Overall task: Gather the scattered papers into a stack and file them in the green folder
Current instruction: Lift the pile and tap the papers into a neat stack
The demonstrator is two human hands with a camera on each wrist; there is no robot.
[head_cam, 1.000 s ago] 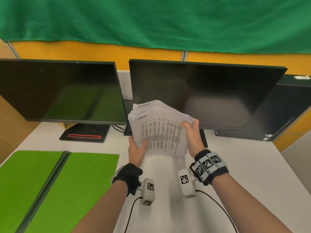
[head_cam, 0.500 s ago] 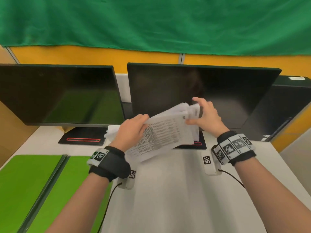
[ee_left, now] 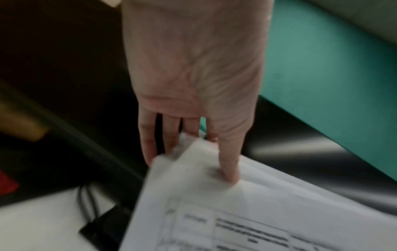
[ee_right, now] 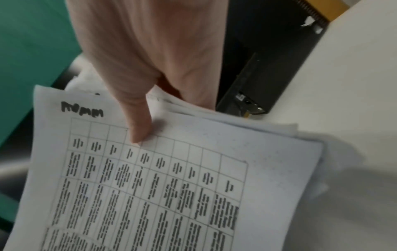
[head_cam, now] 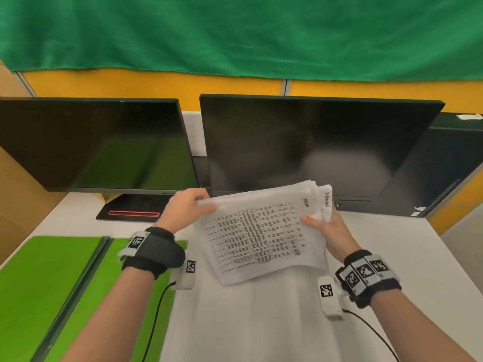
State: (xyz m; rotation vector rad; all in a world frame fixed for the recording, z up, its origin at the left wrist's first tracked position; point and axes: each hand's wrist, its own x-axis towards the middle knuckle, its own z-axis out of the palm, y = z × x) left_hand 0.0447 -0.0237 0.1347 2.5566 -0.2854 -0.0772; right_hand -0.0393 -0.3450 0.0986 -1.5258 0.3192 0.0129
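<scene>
Papers [head_cam: 264, 236], an uneven stack of printed sheets, are hanging above the white surface [head_cam: 261, 322], the left hand [head_cam: 183, 210] pinching the far-left corner and the right hand [head_cam: 329, 231] clamping the right edge, thumb on top. Two dark monitors [head_cam: 300, 142] are standing close behind, blocking the far side. The green folder [head_cam: 52, 283] is lying open at the surface's left edge, just beside the left wrist.

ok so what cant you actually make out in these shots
- Text on the paper stack: too small in head view, blurred in both wrist views.
- Left hand fingertips: hidden behind the sheets, left wrist view.
- Green folder: cut off by the head view's left and bottom edges.
</scene>
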